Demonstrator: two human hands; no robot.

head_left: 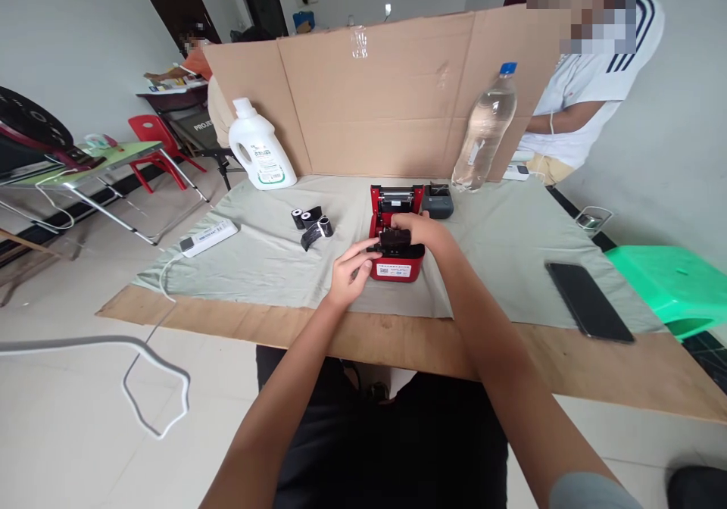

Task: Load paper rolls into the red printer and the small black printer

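Note:
A small red-and-black printer [394,270] stands on the cloth in front of me with its lid raised at the back. A black ribbon roll [394,238] lies across its inside, level with my fingers. My right hand [419,229] reaches in from the right, its fingers closed around the end of that roll; the fingertips are partly hidden. On the left side of the printer is my left hand [352,273], fingers stretched out, their tips touching the printer's edge near the roll. A small dark grey device [437,203] sits just behind the printer's right side.
Several black ribbon rolls [313,227] lie left of the printer. A white detergent bottle [262,149] and a clear water bottle [486,132] stand before the cardboard screen [375,107]. A power strip [209,238] is at left, a phone [588,301] at right. Another person [596,107] sits beyond.

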